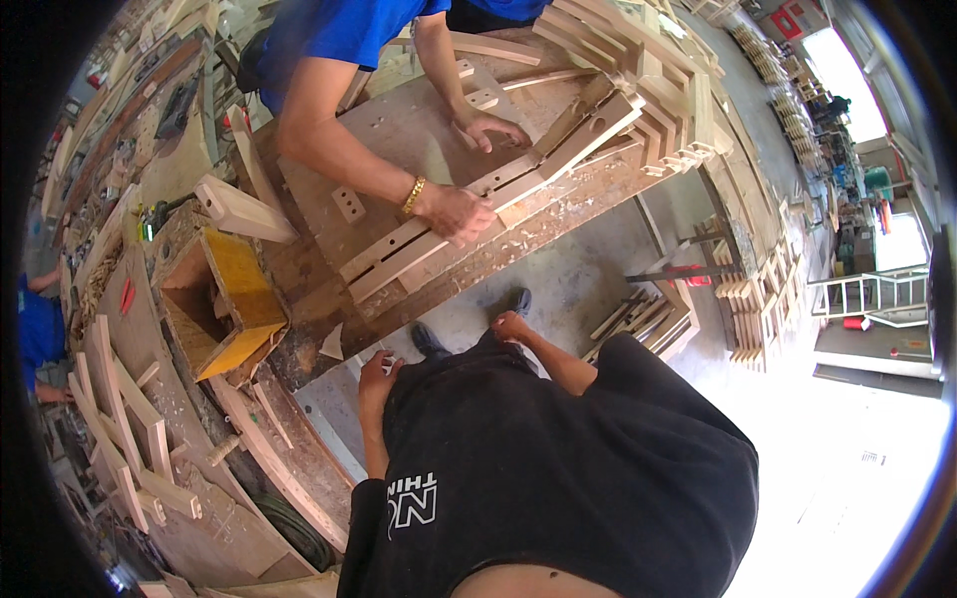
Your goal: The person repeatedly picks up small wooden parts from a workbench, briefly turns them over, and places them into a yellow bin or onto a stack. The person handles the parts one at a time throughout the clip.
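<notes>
My left hand [377, 379] hangs low beside my black shorts, its fingers loosely bent, with a small pale gap between thumb and fingertips. On the other side, my right hand [512, 327] rests against the shorts with curled fingers; anything inside them is hidden. Neither touches the workbench [543, 224] ahead. Across it, a co-worker in a blue shirt [334, 35] presses one hand [457, 214] on a long slotted wooden frame piece [399, 257]. Their other hand [490, 130] hovers above a board [399, 125] lying on the bench. A drilled wooden block [347, 204] lies nearby.
Stacked wooden frames [668, 85] fill the bench's far right end. A yellow-sided wooden box [239, 299] stands at the left, near loose wooden parts [130, 429]. More wooden pieces [648, 324] lie below the bench at right. Another person in blue [42, 324] is at the far left.
</notes>
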Demonstrator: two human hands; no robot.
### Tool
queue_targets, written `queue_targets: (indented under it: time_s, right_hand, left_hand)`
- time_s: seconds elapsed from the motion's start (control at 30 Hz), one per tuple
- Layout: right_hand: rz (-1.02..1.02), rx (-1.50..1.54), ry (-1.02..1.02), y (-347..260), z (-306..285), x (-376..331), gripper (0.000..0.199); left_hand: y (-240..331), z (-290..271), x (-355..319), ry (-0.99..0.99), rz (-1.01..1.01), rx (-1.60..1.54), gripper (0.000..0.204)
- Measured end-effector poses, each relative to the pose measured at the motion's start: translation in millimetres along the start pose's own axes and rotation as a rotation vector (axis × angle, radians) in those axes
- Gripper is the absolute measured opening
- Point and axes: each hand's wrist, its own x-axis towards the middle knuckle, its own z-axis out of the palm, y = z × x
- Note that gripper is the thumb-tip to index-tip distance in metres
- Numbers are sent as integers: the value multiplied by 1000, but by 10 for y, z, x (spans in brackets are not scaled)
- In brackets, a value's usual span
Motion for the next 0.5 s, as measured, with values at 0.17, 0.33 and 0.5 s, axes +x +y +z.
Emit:
queue_targets:
  time_s: [0.17,0.33,0.5]
  right_hand:
    - [117,169,-85,-77,-82,19,25]
    - [107,147,-81,-102,-53,21,24]
    - [-45,-94,-89,89,63,26,25]
  left_hand:
    - [-43,6,-3,18,-12,-3,42]
    - [-35,-7,1,28,8,4,41]
    - [68,-35,-3,-13,0,4,42]
